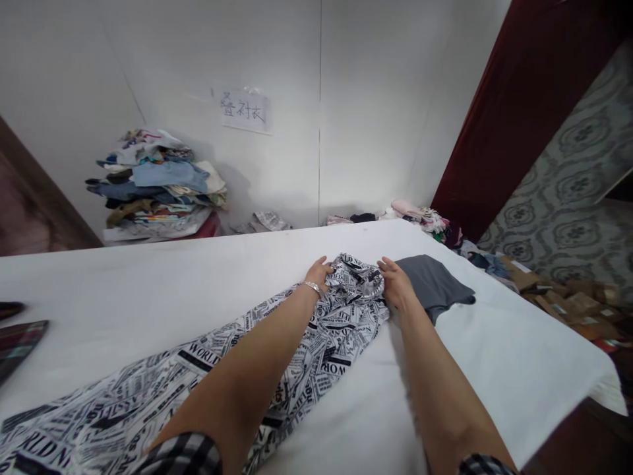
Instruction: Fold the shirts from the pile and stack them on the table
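Observation:
A white shirt with black newspaper print (341,336) stretches across the white-covered table from the lower left toward the middle. Its collar end stands up, bunched, between my two hands. On the collar's left side, my left hand (318,274), with a silver bracelet at the wrist, pinches the cloth. At the opposite side my right hand (395,282) has its thumb and fingers closed on the collar edge, the fingertips partly hidden by cloth. Just right of my right hand lies a folded dark grey garment (430,284).
A tall pile of folded clothes (163,185) stands behind the table at left. More clothes (420,214) lie beyond the far right edge. A plaid cloth (22,346) is at the left edge. A handwritten paper (246,111) hangs on the wall. Cardboard boxes (573,303) fill the floor at right.

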The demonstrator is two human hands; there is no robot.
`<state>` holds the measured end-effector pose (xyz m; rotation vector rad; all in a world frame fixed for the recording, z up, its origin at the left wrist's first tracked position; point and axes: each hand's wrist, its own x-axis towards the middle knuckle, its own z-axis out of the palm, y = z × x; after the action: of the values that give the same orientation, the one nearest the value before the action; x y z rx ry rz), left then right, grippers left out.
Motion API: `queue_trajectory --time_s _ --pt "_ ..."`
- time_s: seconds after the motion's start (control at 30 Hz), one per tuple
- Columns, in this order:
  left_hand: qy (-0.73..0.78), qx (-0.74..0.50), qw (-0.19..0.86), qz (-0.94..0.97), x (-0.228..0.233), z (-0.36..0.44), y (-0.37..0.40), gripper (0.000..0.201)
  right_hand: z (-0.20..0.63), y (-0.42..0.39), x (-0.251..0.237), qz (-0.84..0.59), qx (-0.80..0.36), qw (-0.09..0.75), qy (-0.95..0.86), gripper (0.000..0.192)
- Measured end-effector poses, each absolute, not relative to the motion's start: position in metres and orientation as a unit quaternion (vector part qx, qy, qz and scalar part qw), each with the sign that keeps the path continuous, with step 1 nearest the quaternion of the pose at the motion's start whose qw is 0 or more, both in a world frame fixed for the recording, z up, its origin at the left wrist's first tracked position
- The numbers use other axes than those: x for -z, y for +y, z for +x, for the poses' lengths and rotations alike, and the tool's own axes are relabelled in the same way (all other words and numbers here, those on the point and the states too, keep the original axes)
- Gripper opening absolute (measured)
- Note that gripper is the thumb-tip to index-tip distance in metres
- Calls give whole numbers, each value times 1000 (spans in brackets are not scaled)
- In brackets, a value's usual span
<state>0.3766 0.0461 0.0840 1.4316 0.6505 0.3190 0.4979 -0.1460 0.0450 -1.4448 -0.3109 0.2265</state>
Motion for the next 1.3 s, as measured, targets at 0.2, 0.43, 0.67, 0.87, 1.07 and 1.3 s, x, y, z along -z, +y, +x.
queue_trajectory --time_s 0.2,0.43,0.67,0.87,1.07,1.3 --pt "246 -192 515 799 -78 367 50 53 490 -136 -54 -806 59 549 -213 39" --pt "135 -87 335 928 -62 352 30 39 473 -130 -54 -805 56 505 -305 34" --pt "125 -38 193 972 -66 348 26 46 474 -129 -40 -858 49 371 -352 41" --pt "120 -6 118 986 -63 334 27 47 457 -113 -44 -817 18 337 -468 51" --pt "99 12 115 988 -63 328 26 46 441 -110 -36 -863 -79 182 -464 51" --pt "121 -18 145 982 -98 294 38 38 439 -108 -43 -874 -47 167 -453 55"
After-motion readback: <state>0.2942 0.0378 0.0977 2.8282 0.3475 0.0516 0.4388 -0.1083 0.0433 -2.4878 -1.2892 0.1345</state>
